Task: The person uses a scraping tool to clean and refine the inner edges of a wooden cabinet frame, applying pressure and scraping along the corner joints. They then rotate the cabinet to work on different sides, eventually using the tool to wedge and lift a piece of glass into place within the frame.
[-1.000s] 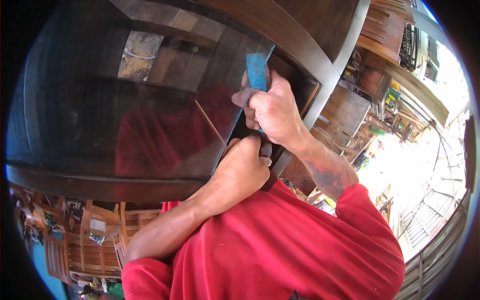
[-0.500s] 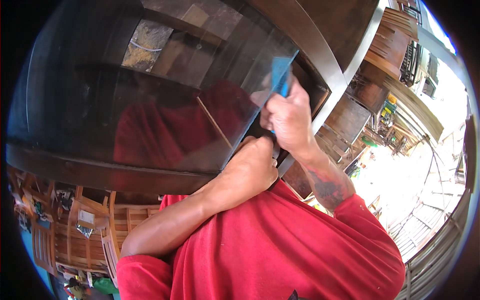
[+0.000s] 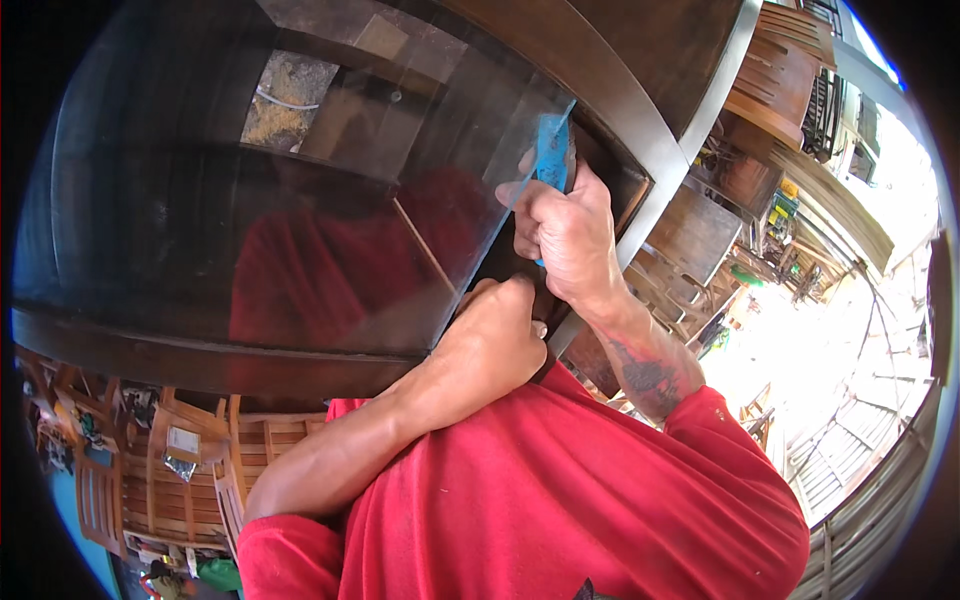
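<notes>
A large glass pane [image 3: 350,240] lies over a dark wooden frame, reflecting my red shirt. My right hand [image 3: 570,225] is closed round a thin blue sheet [image 3: 552,150], which looks like sandpaper. The sheet lies against the pane's right edge, and my fingertips show through the glass. Nearer to me, my left hand [image 3: 497,325] is a closed fist at the same edge, close to the near corner. Its fingers curl out of sight, so what they hold is hidden.
The dark wooden frame [image 3: 625,100] borders the pane at the right. Wooden chairs [image 3: 180,470] stand at the lower left. More wooden furniture [image 3: 775,80] is stacked at the upper right, beside boards [image 3: 835,205].
The pane's right edge has shifted slightly left. My right hand and the blue sheet have moved a little left with it, and the left hand has slid slightly left.
</notes>
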The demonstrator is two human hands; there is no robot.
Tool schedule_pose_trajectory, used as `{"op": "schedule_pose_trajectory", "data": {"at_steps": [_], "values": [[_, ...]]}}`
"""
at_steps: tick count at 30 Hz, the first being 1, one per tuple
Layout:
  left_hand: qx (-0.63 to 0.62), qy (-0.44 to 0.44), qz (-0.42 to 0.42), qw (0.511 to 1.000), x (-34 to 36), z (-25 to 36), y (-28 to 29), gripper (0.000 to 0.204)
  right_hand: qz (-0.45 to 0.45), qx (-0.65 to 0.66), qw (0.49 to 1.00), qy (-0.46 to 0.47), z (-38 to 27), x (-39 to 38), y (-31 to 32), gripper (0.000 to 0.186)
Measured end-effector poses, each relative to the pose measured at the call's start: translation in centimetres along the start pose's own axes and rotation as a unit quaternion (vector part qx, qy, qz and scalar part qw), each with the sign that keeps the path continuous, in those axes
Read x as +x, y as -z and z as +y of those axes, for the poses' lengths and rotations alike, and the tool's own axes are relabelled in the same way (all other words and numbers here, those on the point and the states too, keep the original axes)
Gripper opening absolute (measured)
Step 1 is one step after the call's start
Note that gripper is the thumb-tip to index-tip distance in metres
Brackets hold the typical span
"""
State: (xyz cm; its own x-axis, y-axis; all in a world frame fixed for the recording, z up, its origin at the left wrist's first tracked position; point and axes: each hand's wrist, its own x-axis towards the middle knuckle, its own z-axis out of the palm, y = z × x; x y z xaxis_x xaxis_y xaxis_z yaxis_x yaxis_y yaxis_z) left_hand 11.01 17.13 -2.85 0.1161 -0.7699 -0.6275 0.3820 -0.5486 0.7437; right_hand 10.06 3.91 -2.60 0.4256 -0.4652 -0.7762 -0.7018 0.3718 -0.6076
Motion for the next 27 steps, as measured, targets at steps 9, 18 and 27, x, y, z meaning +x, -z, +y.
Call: {"op": "schedule_pose_trajectory", "data": {"at_steps": [9, 18, 27], "values": [[-0.042, -0.013, 0.035, 0.998, -0.1, 0.1, -0.2, 0.017, -0.054, -0.023, 0.998, -0.003, -1.2, 0.2, 0.0, 0.025], [0.017, -0.022, 0.052, 0.998, -0.4, 0.1, -0.3, 0.019, -0.058, 0.0, 0.998, 0.01, -0.6, 0.1, -0.1, 0.026], [0.058, -0.079, 0.051, 0.994, 0.0, -1.5, -0.9, 0.017, -0.015, 0.046, 0.998, 0.033, 0.8, -0.9, 0.7, 0.021]]}}
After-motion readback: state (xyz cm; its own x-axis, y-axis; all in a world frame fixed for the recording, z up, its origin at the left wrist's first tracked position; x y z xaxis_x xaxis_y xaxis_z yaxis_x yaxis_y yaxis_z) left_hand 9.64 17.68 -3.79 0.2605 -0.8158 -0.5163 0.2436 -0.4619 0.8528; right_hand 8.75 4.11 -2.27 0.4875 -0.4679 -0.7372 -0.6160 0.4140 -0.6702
